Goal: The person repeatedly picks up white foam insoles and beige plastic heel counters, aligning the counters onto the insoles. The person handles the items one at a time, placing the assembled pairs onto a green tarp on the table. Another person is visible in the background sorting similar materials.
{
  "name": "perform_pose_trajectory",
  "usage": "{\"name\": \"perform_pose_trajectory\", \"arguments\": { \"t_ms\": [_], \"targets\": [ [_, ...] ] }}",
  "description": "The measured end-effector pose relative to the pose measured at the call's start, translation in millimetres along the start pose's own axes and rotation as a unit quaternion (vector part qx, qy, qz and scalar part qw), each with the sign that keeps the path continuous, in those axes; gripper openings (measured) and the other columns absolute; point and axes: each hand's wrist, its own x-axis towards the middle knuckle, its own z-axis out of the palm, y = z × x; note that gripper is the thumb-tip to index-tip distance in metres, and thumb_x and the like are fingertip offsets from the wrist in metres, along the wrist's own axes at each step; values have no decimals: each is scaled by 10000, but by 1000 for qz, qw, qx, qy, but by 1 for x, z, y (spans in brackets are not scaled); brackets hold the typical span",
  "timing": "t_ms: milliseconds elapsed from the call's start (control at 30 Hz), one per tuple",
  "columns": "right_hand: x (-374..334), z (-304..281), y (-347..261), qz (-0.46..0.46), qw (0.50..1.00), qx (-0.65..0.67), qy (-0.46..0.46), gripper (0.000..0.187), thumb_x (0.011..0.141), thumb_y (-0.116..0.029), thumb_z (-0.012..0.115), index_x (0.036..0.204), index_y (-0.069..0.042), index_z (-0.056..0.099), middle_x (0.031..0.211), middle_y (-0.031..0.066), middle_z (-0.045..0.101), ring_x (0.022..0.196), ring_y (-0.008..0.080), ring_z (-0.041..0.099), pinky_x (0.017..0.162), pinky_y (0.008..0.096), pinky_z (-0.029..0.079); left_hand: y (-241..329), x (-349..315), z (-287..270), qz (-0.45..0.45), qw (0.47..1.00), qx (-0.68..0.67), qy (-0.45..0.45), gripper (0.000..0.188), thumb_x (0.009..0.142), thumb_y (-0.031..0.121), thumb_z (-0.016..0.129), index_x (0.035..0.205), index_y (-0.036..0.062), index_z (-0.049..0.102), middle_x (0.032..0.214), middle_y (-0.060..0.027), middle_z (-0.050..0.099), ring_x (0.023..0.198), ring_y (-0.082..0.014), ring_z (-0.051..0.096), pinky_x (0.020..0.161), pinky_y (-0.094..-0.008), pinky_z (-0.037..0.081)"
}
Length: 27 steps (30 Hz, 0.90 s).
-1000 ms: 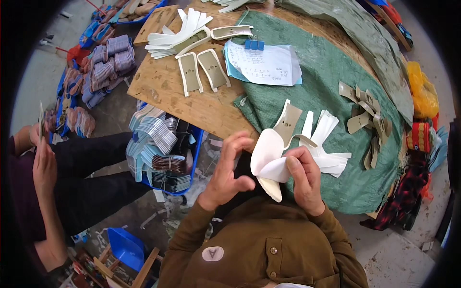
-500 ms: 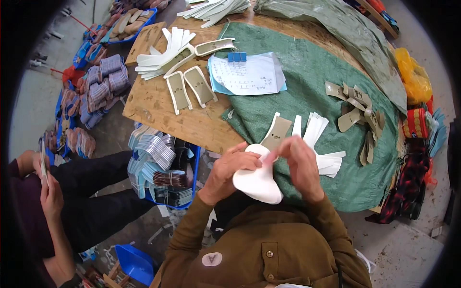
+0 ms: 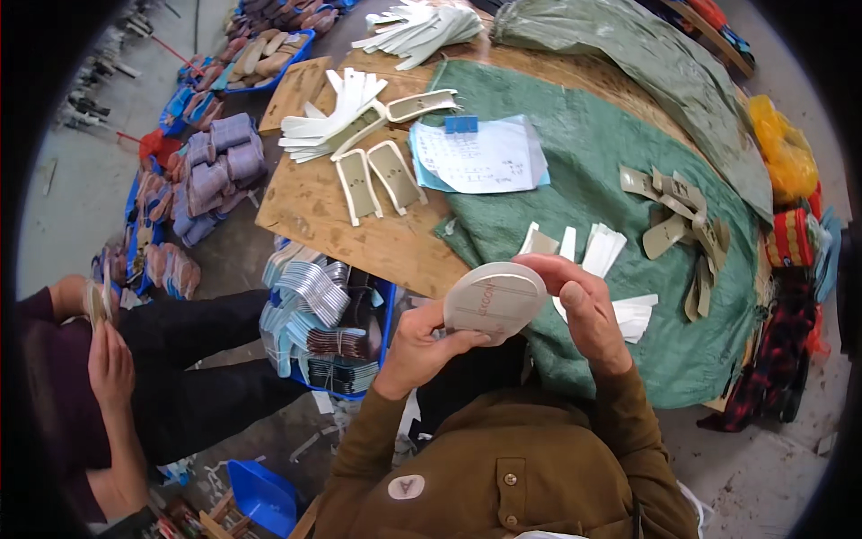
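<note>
A white insole (image 3: pixel 494 304) stands tilted in front of me, its flat face with red marks and thin lines turned up. My left hand (image 3: pixel 429 346) grips its left edge, the thumb lying across the lower face. My right hand (image 3: pixel 584 310) is at its upper right edge, fingers stretched out along the rim and the thumb apart. Just behind on the green cloth (image 3: pixel 575 193) lie a beige insole piece (image 3: pixel 540 241), partly hidden, and loose white strips (image 3: pixel 603 250). More white strips (image 3: pixel 636 316) lie beside my right wrist.
Beige pieces edged in white (image 3: pixel 395 175) and a clipped stack of papers (image 3: pixel 480 157) lie on the wooden table (image 3: pixel 359 247). Several beige pieces (image 3: pixel 682 216) are heaped at right. A blue crate (image 3: pixel 388 314) of bundled parts stands left, near another person's hands (image 3: pixel 108 350).
The insole has turned from its plain white side to its marked face and tipped up. My right hand has moved from over it to its edge. The whole view has shifted slightly.
</note>
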Motion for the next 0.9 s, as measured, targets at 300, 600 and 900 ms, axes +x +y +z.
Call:
{"name": "perform_pose_trajectory", "arguments": {
  "t_ms": [300,600,900],
  "targets": [
    [-26,-6,14,229,904,359,-30,204,953,-135,558,1030,19,668,983,42,669,954,104,610,832,266,486,-18,-10,2,1,996,43,-79,169,825,37,720,977,-30,688,906,-100,711,758,-125,634,674,-269,492],
    [-15,15,50,234,962,139,16,211,973,-189,544,1085,-24,613,961,22,635,867,89,589,773,263,501,4,-13,29,87,990,74,-82,197,828,111,734,952,-36,689,806,-136,693,668,-200,672,592,-318,499],
    [-14,-15,67,146,886,441,13,341,982,-254,542,1253,-48,529,1121,51,633,1042,169,608,932,331,482,22,-6,32,49,995,68,-59,235,881,168,705,1017,-21,677,792,-130,693,663,-172,659,605,-293,499]
  ]
}}
